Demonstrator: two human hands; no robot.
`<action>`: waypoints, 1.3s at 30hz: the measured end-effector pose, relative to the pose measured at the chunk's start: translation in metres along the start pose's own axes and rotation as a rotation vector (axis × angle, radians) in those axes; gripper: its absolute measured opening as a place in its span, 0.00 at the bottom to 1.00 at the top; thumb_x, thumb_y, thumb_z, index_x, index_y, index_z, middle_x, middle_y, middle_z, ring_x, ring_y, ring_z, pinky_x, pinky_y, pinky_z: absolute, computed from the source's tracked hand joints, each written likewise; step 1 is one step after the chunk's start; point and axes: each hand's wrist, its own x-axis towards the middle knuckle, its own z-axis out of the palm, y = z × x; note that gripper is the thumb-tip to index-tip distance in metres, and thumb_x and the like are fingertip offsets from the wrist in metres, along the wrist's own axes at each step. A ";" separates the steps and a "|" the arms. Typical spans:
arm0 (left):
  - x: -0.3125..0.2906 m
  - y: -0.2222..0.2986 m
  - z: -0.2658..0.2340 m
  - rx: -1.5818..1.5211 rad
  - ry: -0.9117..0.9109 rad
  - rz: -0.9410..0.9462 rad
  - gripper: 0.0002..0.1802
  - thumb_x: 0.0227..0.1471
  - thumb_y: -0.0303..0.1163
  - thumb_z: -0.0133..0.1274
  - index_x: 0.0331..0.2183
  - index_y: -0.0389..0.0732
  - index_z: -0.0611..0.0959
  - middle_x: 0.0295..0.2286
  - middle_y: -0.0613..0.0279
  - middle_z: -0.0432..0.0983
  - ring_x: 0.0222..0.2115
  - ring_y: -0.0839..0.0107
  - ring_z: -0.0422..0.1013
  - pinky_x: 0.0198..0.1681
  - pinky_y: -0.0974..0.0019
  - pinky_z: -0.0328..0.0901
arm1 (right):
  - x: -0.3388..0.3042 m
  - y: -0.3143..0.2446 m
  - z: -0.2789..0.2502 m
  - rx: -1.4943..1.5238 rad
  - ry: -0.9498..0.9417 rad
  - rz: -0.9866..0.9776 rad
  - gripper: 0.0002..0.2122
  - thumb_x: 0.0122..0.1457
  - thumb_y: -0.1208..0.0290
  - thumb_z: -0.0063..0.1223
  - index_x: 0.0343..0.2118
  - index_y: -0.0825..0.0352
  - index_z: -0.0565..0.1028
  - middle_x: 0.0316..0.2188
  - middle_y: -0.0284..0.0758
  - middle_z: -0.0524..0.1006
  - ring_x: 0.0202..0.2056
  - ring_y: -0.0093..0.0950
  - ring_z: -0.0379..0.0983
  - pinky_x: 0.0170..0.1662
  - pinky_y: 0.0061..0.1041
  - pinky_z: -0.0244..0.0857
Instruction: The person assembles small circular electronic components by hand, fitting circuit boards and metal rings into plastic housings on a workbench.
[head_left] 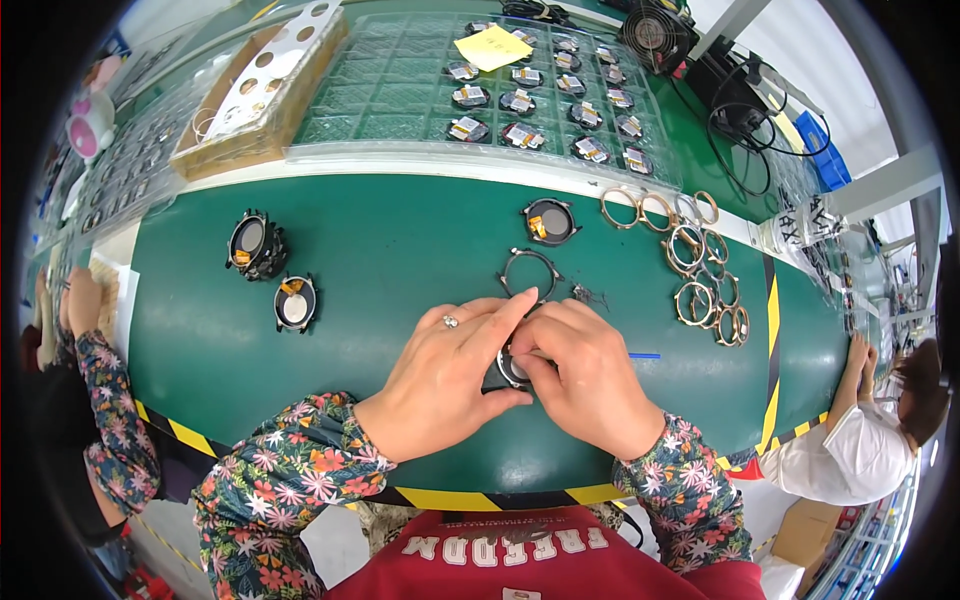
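Round watch-case part (512, 368) pinched between left hand (447, 375) and right hand (590, 380), fingertips clamped at rim; likely light, rigid, delicate, best held by edge.

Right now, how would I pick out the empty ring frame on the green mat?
On the green mat, look just beyond the fingertips of the left hand. The empty ring frame lies flat there; unlike the round module behind it, you see mat through its middle.

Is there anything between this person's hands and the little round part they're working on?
No, nothing visible. The left hand and right hand already close together around the small round part, fingers touching it directly. The empty black ring and gold rings lie apart, farther back on the green mat.
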 end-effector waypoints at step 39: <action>0.002 0.001 -0.001 -0.032 -0.002 -0.010 0.51 0.37 0.33 0.72 0.62 0.42 0.66 0.47 0.56 0.76 0.51 0.57 0.70 0.55 0.53 0.60 | -0.001 0.003 -0.001 0.041 -0.024 0.015 0.06 0.46 0.85 0.55 0.28 0.68 0.73 0.27 0.37 0.75 0.31 0.39 0.71 0.36 0.35 0.66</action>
